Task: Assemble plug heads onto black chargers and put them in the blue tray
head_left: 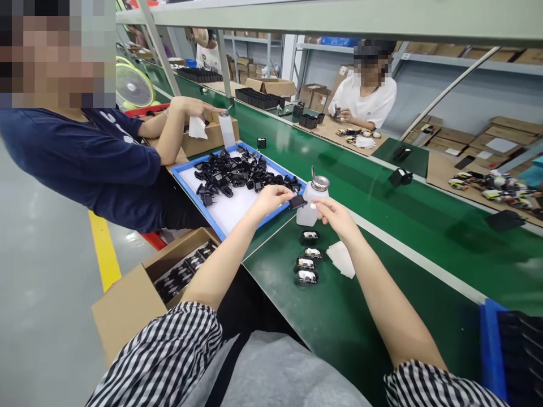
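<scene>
While the left hand [271,202] pinches a small black plastic plug [297,202] between thumb and fingers, the plug sits just above the corner of a blue tray [197,206] and right beside a clear plastic bottle [307,212] with a metal top. The right hand [335,219] reaches in with its fingers loosely curled, their tips at the bottle's side, though I cannot tell whether they grip it. The plug looks light and stiff, with a smooth casing that could slip, so its solid body seems the best place to hold. More black plugs [237,172] lie heaped in the tray, and four black pieces with silver tops [306,277] stand in a short row on the green counter [407,316], near a white cloth [340,259]. Below left, a cardboard box [127,311] sits open, and a co-worker's hand [190,106] rests beyond the tray
</scene>
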Available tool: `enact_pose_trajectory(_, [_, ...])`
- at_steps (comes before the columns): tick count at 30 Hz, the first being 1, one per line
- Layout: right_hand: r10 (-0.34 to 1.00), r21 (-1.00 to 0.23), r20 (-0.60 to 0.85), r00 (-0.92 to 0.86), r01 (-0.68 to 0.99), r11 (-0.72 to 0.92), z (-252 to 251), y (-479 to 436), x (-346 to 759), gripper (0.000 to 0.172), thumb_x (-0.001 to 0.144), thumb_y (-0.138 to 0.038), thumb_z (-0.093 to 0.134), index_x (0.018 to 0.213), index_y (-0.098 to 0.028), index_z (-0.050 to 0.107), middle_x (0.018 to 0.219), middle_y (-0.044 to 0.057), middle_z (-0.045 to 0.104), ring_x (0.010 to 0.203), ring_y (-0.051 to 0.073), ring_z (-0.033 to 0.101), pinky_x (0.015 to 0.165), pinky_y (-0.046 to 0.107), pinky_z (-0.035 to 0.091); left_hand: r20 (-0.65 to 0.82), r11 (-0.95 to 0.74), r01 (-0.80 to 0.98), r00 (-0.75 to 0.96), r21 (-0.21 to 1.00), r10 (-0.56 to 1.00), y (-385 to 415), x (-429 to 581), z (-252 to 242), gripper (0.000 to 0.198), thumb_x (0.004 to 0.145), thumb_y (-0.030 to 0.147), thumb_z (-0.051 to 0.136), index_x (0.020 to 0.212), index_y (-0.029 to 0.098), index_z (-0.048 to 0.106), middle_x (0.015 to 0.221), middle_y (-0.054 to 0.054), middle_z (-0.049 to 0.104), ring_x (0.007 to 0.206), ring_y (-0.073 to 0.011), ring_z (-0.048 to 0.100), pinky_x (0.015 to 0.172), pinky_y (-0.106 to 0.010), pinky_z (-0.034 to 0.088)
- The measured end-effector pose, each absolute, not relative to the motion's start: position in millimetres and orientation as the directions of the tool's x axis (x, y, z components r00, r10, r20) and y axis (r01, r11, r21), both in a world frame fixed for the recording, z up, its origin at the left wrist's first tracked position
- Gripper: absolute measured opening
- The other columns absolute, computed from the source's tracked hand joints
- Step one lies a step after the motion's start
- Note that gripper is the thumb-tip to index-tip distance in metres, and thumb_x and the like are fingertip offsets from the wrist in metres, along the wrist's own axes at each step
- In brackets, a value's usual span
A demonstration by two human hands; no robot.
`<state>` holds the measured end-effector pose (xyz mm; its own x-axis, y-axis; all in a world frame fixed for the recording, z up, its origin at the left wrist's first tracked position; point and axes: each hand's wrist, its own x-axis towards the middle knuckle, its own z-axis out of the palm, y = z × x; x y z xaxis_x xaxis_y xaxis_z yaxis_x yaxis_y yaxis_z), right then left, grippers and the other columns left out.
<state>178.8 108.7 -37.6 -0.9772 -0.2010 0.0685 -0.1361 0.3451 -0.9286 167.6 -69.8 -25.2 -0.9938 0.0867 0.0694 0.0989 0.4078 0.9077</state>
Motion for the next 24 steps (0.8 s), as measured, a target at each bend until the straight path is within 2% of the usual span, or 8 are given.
enact_pose_trajectory(2, [-0.268, -0.913, 0.074, -0.961, -0.174, 0.370, -36, 106, 178, 0.037, 0.062, -0.035, 0.054, 0.094, -0.016, 0.055, 0.056, -0.001, 0.049, 0.051, 0.011, 0.046, 0.045, 0.022, 0.036, 0.217, 0.496, 0.278, -0.960, 0.823, 0.178, -60, 179, -22, 0.012, 0.066, 0.021, 0.049, 0.066, 0.013, 0.058, 0.058, 0.001, 0.056, 0.056, -0.0090, 0.048, 0.057, -0.021, 0.037])
enact_pose_trajectory(4, [-0.340, -0.903, 0.063, -0.938, -0.199, 0.380, -35, 108, 179, 0.041, 0.060, -0.033, 0.057, 0.097, -0.016, 0.053, 0.053, -0.002, 0.049, 0.050, 0.011, 0.045, 0.045, 0.022, 0.036, 0.286, 0.531, 0.372, -0.928, 0.762, 0.239, -54, 187, -23, 0.014, 0.068, 0.021, 0.047, 0.067, 0.014, 0.058, 0.062, 0.001, 0.057, 0.059, -0.0096, 0.048, 0.060, -0.021, 0.037])
enact_pose_trajectory(11, [-0.458, -0.979, -0.090, -0.884, -0.005, 0.203, -37, 119, 191, 0.041, 0.066, -0.043, 0.048, 0.093, -0.013, 0.052, 0.042, -0.005, 0.042, 0.039, 0.009, 0.042, 0.039, 0.021, 0.033, 0.138, 0.264, 0.260, -0.903, 0.929, 0.406, -47, 187, -39, 0.022, 0.072, 0.016, 0.040, 0.083, 0.011, 0.058, 0.061, 0.000, 0.055, 0.057, -0.0077, 0.049, 0.054, -0.017, 0.038])
enact_pose_trajectory(15, [-0.514, -0.953, -0.064, -0.855, -0.100, 0.285, -42, 120, 189, 0.037, 0.058, -0.030, 0.058, 0.091, -0.016, 0.054, 0.053, -0.004, 0.051, 0.037, 0.006, 0.038, 0.036, 0.019, 0.030, 0.156, 0.234, 0.276, -0.890, 0.932, 0.427, -35, 188, -43, 0.022, 0.071, 0.016, 0.042, 0.084, 0.014, 0.060, 0.081, -0.002, 0.054, 0.056, -0.0052, 0.046, 0.051, -0.016, 0.039])
enact_pose_trajectory(18, [-0.481, -0.902, -0.074, -0.874, -0.147, 0.406, -48, 124, 185, 0.034, 0.057, -0.028, 0.058, 0.089, -0.017, 0.053, 0.059, -0.002, 0.054, 0.040, 0.008, 0.044, 0.038, 0.020, 0.034, 0.163, 0.268, 0.288, -0.898, 0.919, 0.408, -29, 188, -47, 0.023, 0.072, 0.016, 0.042, 0.087, 0.015, 0.059, 0.094, -0.003, 0.049, 0.055, -0.0033, 0.045, 0.050, -0.016, 0.039])
enact_pose_trajectory(20, [-0.410, -0.863, -0.048, -0.911, -0.168, 0.476, -55, 128, 184, 0.028, 0.058, -0.029, 0.057, 0.083, -0.018, 0.053, 0.056, -0.003, 0.053, 0.045, 0.011, 0.048, 0.043, 0.023, 0.038, 0.102, 0.326, 0.223, -0.931, 0.919, 0.349, -29, 189, -53, 0.029, 0.073, 0.013, 0.039, 0.098, 0.014, 0.053, 0.095, -0.004, 0.048, 0.053, -0.0029, 0.045, 0.050, -0.016, 0.039])
enact_pose_trajectory(22, [-0.342, -0.853, 0.039, -0.939, -0.210, 0.479, -63, 131, 184, 0.021, 0.059, -0.030, 0.055, 0.076, -0.018, 0.052, 0.063, -0.002, 0.054, 0.056, 0.013, 0.052, 0.053, 0.026, 0.041, 0.021, 0.412, 0.151, -0.952, 0.898, 0.304, -31, 191, -62, 0.037, 0.071, 0.009, 0.039, 0.107, 0.013, 0.045, 0.093, -0.004, 0.050, 0.052, -0.0034, 0.045, 0.052, -0.017, 0.040])
enact_pose_trajectory(24, [-0.315, -0.865, 0.104, -0.943, -0.242, 0.439, -73, 131, 188, 0.018, 0.059, -0.029, 0.054, 0.072, -0.018, 0.051, 0.074, 0.000, 0.055, 0.068, 0.015, 0.052, 0.064, 0.029, 0.040, -0.048, 0.498, 0.134, -0.941, 0.857, 0.335, -34, 195, -70, 0.041, 0.067, 0.010, 0.046, 0.108, 0.012, 0.045, 0.083, -0.002, 0.055, 0.053, -0.0056, 0.047, 0.055, -0.019, 0.040])
